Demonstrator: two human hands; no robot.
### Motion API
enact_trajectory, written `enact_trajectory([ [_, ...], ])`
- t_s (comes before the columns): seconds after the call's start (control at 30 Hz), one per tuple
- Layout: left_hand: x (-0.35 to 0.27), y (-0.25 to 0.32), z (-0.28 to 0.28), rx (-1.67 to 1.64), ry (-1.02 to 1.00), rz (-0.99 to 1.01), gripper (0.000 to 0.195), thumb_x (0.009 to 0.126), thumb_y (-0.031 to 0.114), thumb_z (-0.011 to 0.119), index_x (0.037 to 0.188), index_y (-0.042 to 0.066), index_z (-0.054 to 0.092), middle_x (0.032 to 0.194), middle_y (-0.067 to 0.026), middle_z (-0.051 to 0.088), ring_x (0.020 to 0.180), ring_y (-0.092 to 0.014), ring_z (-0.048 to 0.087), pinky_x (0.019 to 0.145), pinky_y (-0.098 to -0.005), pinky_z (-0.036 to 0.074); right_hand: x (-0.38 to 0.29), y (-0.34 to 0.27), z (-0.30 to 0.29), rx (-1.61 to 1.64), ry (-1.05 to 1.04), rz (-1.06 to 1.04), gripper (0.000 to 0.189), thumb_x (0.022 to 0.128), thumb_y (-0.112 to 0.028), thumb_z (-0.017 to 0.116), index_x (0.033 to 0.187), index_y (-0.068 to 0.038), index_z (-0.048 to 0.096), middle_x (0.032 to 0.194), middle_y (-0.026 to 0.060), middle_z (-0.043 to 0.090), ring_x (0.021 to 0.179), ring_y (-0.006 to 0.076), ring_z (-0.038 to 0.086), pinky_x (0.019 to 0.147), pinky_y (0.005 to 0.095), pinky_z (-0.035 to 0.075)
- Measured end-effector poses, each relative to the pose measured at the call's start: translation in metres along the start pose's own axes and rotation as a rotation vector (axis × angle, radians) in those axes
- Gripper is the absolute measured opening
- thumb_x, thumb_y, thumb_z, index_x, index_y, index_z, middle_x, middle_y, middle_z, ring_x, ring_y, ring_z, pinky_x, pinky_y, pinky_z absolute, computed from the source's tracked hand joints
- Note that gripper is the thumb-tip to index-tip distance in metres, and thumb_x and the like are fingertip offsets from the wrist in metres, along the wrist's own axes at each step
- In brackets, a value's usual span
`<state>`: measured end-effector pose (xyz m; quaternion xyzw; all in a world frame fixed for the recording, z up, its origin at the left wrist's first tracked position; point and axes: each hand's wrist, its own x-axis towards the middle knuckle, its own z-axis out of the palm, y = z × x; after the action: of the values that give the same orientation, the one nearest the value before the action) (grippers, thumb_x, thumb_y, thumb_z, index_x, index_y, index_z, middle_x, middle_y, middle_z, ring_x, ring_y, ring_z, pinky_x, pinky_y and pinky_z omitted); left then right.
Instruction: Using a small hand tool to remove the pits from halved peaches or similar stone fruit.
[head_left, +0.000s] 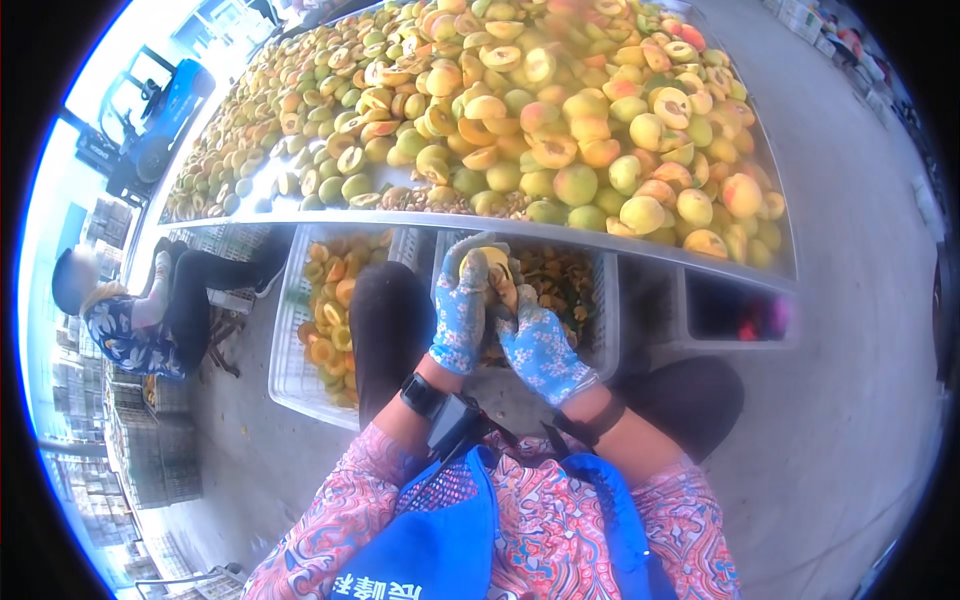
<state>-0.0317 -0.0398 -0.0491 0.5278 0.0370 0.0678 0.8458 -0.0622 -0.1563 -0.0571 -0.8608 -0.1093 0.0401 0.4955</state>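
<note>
Both hands wear blue flowered gloves with grey, soiled palms and fingers. My left hand (459, 307) holds a yellow peach piece (493, 259) in its fingers, above a plastic crate. My right hand (541, 345) meets it from the other side, its fingers closed on a slim brownish thing (504, 291) pressed against the fruit. Whether that is a tool or part of the peach cannot be told. Below the hands, the plastic crate (606, 300) holds brownish fruit scraps (559, 281). Another white crate (289, 360), left of my knee, holds pitted peach halves (330, 330).
A metal-rimmed table (420, 218) ahead bears heaped whole and halved peaches (480, 112), with loose stones (450, 201) near its front edge. Another crate (681, 307) stands at right under it. At left are a seated person (142, 322), stacked crates (154, 450) and a blue forklift (169, 105).
</note>
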Motion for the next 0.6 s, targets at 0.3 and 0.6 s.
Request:
enact_trajectory([
  [0.3, 0.0, -0.007, -0.008, 0.169, -0.024, 0.061, 0.028, 0.1, 0.025, 0.055, 0.119, 0.004, 0.057, 0.108, -0.0105, 0.066, 0.092, -0.018, 0.064, 0.083, -0.0324, 0.054, 0.002, 0.003, 0.006, 0.478, -0.091, 0.282, 0.036, 0.095, -0.022, 0.057, 0.119, 0.004, 0.054, 0.097, 0.0308, 0.064, 0.094, 0.043, 0.064, 0.078, 0.0448, 0.051],
  [0.6, 0.003, -0.006, -0.009, 0.157, -0.009, 0.012, 0.027, 0.1, 0.023, 0.054, 0.115, 0.001, 0.061, 0.106, -0.0121, 0.067, 0.084, -0.02, 0.067, 0.077, -0.0328, 0.056, -0.001, 0.003, -0.002, 0.853, -0.305, 0.372, 0.029, 0.097, -0.029, 0.056, 0.109, -0.003, 0.055, 0.07, 0.0079, 0.061, 0.058, 0.0215, 0.059, 0.052, 0.0352, 0.048],
])
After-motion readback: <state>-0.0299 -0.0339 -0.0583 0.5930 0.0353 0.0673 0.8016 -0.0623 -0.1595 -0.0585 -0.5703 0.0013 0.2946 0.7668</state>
